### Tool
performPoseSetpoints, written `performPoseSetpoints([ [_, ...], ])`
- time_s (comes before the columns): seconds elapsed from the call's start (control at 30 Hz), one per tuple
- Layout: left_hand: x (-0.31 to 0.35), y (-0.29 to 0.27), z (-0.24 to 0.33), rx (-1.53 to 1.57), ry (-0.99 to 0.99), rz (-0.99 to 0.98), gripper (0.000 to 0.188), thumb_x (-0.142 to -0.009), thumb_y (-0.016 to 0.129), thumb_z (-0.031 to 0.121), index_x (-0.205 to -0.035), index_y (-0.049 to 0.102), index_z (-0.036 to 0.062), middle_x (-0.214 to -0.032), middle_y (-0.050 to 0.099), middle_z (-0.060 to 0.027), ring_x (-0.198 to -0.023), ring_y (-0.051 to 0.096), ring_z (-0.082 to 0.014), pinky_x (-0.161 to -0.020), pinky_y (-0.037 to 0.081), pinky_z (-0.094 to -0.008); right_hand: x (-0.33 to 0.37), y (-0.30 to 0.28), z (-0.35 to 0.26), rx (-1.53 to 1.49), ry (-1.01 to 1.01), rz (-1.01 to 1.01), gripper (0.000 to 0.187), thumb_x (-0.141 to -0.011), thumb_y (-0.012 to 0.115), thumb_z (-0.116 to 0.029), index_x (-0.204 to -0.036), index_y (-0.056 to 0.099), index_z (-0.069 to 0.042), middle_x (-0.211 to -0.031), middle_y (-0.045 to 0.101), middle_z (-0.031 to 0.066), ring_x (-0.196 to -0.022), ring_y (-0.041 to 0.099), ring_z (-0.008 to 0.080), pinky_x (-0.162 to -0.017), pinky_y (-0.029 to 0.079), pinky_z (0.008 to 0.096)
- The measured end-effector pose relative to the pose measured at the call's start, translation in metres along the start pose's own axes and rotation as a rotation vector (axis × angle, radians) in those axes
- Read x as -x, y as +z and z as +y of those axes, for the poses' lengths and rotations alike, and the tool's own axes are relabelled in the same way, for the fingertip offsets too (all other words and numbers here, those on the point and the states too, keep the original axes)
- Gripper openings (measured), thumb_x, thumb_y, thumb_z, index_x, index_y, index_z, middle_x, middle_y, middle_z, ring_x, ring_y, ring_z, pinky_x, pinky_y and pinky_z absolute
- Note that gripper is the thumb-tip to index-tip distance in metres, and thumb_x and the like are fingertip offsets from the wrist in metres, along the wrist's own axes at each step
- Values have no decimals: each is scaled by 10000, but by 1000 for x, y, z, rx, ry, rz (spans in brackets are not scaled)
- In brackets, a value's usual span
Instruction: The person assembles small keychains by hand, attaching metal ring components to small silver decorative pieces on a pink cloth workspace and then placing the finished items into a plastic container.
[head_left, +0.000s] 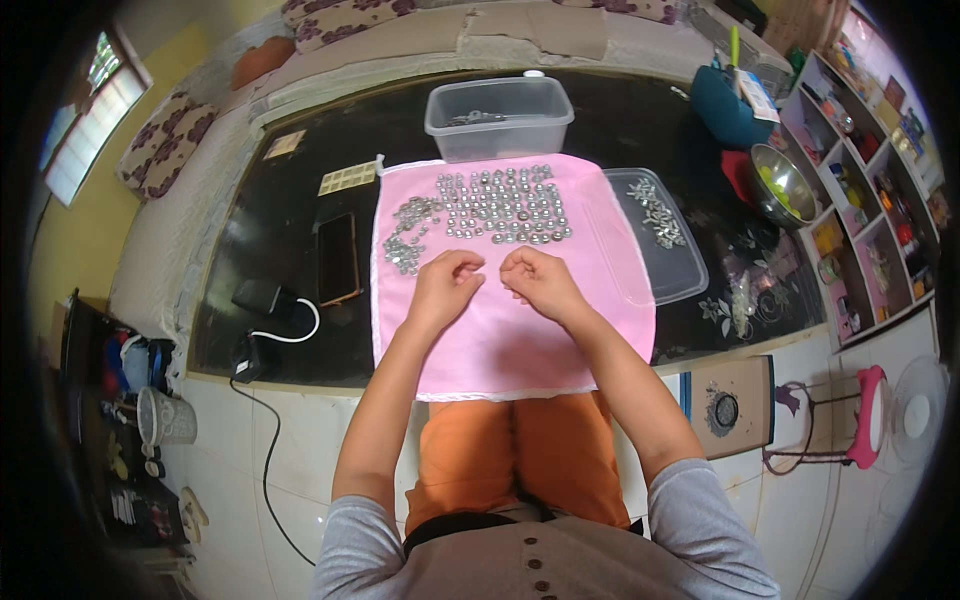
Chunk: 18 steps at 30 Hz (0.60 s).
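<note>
My left hand (448, 285) and my right hand (540, 284) hover close together over a pink cloth (500, 360), a small gap between them. The fingers of both are curled inward; anything they hold is hidden or too small to make out. Just beyond the hands, many small, round, silvery pieces (505, 205) stand in close rows on the cloth. To their left, a loose heap of similar small shiny pieces (404, 254) trails toward my left hand. More small silvery pieces (655, 215) lie scattered on a clear plastic lid (685, 280), which partly overlaps the cloth's right side.
A clear plastic tub (500, 130) with metal items inside stands behind the cloth on the black table (330, 120). At left lie a phone (338, 260) and a charger with a white cable (305, 335). A metal bowl (783, 185) and a shelf (870, 200) stand at right.
</note>
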<state>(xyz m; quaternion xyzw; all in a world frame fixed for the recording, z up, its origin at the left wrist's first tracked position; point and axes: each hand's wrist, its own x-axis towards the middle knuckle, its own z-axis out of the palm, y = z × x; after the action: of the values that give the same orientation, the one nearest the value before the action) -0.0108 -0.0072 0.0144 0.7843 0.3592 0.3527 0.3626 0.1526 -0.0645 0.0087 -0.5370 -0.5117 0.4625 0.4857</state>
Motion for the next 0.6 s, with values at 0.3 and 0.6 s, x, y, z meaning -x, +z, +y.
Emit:
performPoseSetpoints([
  [0.3, 10, 3, -19, 346, -173, 77, 162, -711, 609, 0, -872, 591, -16, -727, 572, -8, -623, 490, -35, -583, 421, -154, 8, -9, -7, -51, -12, 24, 67, -755, 563, -83, -794, 542, -33, -628, 513, -1, -528, 479, 57, -459, 417, 195],
  [0.6, 10, 7, -24, 348, -158, 76, 143, -709, 612, 6, -852, 601, -7, -669, 538, 26, -587, 447, -15, -540, 390, -140, 14, -123, -27, 673, -213, 499, 81, -684, 551, -69, -762, 563, -49, -708, 576, 116, -640, 567, 243, -594, 442, 312],
])
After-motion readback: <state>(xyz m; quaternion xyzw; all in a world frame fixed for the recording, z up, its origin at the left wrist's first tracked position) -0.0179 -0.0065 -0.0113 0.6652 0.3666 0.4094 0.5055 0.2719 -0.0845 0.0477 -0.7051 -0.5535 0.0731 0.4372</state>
